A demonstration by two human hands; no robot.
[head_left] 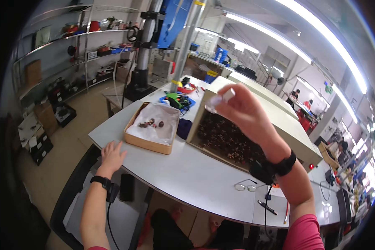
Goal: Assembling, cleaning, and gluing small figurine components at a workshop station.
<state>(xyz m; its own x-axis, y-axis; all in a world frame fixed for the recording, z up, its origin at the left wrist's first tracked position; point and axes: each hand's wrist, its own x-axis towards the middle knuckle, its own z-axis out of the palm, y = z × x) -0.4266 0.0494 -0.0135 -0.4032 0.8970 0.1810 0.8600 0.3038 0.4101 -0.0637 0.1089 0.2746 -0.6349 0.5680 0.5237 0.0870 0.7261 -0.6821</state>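
My right hand [246,108] is raised above a beige bin, its fingers closed around a small clear object with a white part [228,95], perhaps a little bottle; blur hides its exact kind. Dark brown bits with lighter specks [221,135] fill the open front of the beige bin [271,109]. My left hand [112,156] lies on the table's left edge, fingers spread, holding nothing. Just beyond it stands a shallow wooden box [149,146] lined with white paper [156,135]. Several small brown and reddish pieces [152,124] sit on the paper.
Behind the wooden box is a blue tray [191,105] with green and black items. Glasses [246,187], a black pen-like tool [267,207] and a red stick [286,213] lie at the front right. A phone [127,187] rests below the table edge. A pole [183,50] rises behind.
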